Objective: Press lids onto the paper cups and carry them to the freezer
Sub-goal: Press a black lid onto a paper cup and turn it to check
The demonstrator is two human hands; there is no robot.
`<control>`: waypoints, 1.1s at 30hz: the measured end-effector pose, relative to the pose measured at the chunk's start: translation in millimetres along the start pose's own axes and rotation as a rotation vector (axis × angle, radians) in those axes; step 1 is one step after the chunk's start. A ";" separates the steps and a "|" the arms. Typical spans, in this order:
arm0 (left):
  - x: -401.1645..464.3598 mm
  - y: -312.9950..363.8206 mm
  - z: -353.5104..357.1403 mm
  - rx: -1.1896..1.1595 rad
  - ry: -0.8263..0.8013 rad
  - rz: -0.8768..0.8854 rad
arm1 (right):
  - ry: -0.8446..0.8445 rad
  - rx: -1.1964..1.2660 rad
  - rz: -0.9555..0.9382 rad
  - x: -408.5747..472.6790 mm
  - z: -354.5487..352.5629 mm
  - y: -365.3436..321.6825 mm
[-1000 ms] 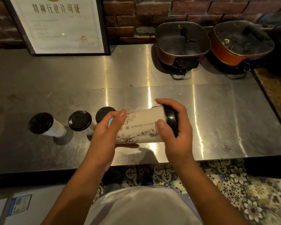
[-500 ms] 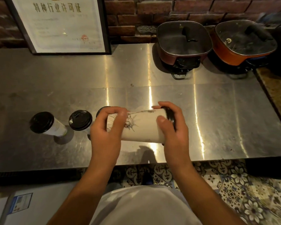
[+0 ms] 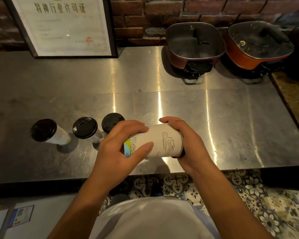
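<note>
Head view shows a person holding a printed paper cup [image 3: 160,144] on its side just above the near edge of a steel counter [image 3: 231,118], both hands wrapped round it. Over the past second the cup has been rolled in the grip: the drawing that faced the camera has turned away and a cloud motif now shows. The right hand [image 3: 191,147], which a second ago left the black lid in plain sight, has closed over the lidded end, so only a dark sliver shows beneath the palm; whether the lid is fully seated cannot quite be made out. The left hand [image 3: 118,149] grips the base end, thumb across the paper. Three lidded cups [image 3: 84,128] stand upright to the left on the counter, untouched. The turning suggests the rim is being pressed home all round, leaving this cup close to ready for the freezer run.
</note>
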State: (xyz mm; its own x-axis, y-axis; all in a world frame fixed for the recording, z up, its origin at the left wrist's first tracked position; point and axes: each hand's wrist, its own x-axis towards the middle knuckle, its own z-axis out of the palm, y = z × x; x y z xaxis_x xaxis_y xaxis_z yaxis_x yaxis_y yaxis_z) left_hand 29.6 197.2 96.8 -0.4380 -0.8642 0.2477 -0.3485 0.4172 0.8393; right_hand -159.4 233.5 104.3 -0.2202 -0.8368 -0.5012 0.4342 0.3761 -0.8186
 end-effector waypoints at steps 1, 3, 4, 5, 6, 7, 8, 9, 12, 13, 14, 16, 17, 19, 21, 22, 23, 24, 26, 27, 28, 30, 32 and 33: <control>-0.6 2.2 -0.2 -0.036 0.033 -0.081 | 0.008 -0.020 -0.069 -1.4 0.7 3.1; 1.9 9.3 1.5 -0.290 0.107 -0.330 | 0.032 -0.110 -0.387 -8.6 3.7 9.8; 5.0 12.0 2.4 -0.454 0.132 -0.446 | 0.040 -0.211 -0.596 -11.4 4.8 12.8; 7.9 13.6 2.8 -0.594 0.151 -0.544 | 0.030 -0.331 -0.790 -12.9 5.0 16.1; 10.5 14.0 2.4 -0.707 0.159 -0.619 | 0.015 -0.434 -0.932 -13.8 5.1 18.7; 12.2 12.9 1.9 -0.774 0.162 -0.661 | 0.006 -0.502 -1.002 -13.7 4.6 20.6; 12.6 12.5 1.5 -0.795 0.164 -0.685 | -0.005 -0.528 -0.999 -13.7 4.3 20.3; 12.1 12.8 2.3 -0.796 0.164 -0.695 | -0.024 -0.525 -0.931 -13.7 3.7 18.5; 7.3 8.4 6.8 -0.825 0.217 -0.694 | -0.124 -0.357 -0.551 -11.9 0.3 11.6; 6.5 4.1 8.6 -0.808 0.237 -0.682 | -0.161 -0.270 -0.432 -10.4 -1.6 10.5; 6.5 -0.6 10.5 -0.730 0.247 -0.667 | -0.182 -0.190 -0.334 -8.2 -4.1 9.8; 6.9 -9.4 12.4 -0.411 0.220 -0.604 | -0.158 -0.174 -0.281 -6.5 -9.4 9.5; 6.0 -13.5 11.5 -0.226 0.200 -0.536 | -0.120 -0.249 -0.317 -6.1 -12.9 10.6; 4.3 -14.2 7.4 0.072 0.191 -0.381 | -0.061 -0.436 -0.396 -5.9 -18.2 13.0; 4.8 -5.9 6.2 0.160 0.134 -0.298 | -0.058 -0.590 -0.430 -4.9 -18.8 15.2; 6.2 -0.1 7.9 0.077 0.075 -0.319 | -0.069 -0.669 -0.450 -5.4 -17.2 16.1; 8.1 3.5 11.1 -0.041 0.006 -0.357 | -0.086 -0.736 -0.471 -5.7 -15.9 17.3; 9.6 6.8 14.9 -0.119 -0.045 -0.375 | -0.105 -0.770 -0.482 -5.8 -16.1 19.4; 11.5 6.9 20.7 -0.154 -0.064 -0.374 | -0.137 -0.673 -0.433 -6.2 -19.7 21.9; 12.1 4.9 23.0 -0.202 -0.052 -0.385 | -0.138 -0.555 -0.386 -5.9 -23.5 21.9; 12.1 2.3 25.7 -0.266 -0.040 -0.416 | -0.123 -0.429 -0.337 -4.7 -28.1 22.2; 10.0 -5.2 32.7 -0.327 -0.041 -0.459 | -0.065 -0.265 -0.259 0.1 -37.1 22.3; 8.8 -13.0 44.2 -0.318 -0.072 -0.456 | -0.026 -0.272 -0.251 5.7 -42.1 25.3; 8.7 -17.2 50.8 -0.321 -0.083 -0.448 | -0.012 -0.286 -0.251 9.6 -44.7 29.1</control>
State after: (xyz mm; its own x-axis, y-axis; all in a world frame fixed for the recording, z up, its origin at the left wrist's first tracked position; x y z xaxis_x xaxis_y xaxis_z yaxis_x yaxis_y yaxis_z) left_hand -10.4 196.8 60.0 -0.3738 -0.9067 -0.1953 -0.2514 -0.1037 0.9623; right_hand -187.9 254.3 63.1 -0.2772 -0.9211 -0.2734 0.1061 0.2534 -0.9615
